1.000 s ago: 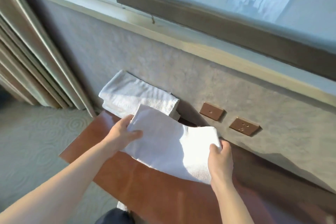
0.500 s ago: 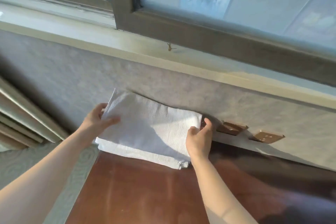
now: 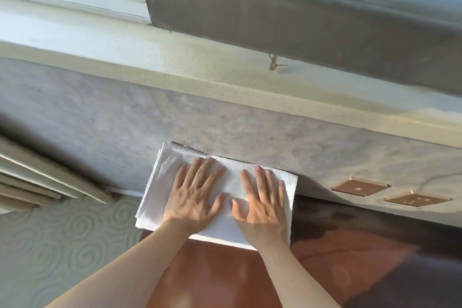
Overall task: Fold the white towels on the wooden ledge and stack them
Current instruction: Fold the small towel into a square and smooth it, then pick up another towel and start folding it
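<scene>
Towels (image 3: 160, 197): folded stack under both palms, long axis left-right along the wall.
Left hand (image 3: 193, 199): flat, fingers spread.
Right hand (image 3: 262, 204): flat, pressing beside it.
Ledge (image 3: 225, 275): beneath the wrists.

We count two hands: the left hand (image 3: 193, 199) and the right hand (image 3: 262, 204), each with five fingers spread flat, and two bare forearms leading to them. We see one stack of white towels (image 3: 160, 182); layered edges show at its left side, but we cannot tell how many towels lie in it. There is one wooden ledge (image 3: 225, 275). On the wall we count two brown outlet plates (image 3: 358, 186), side by side. There is one window sill (image 3: 175, 57) and one small brownish object (image 3: 273, 62) resting on it.
</scene>
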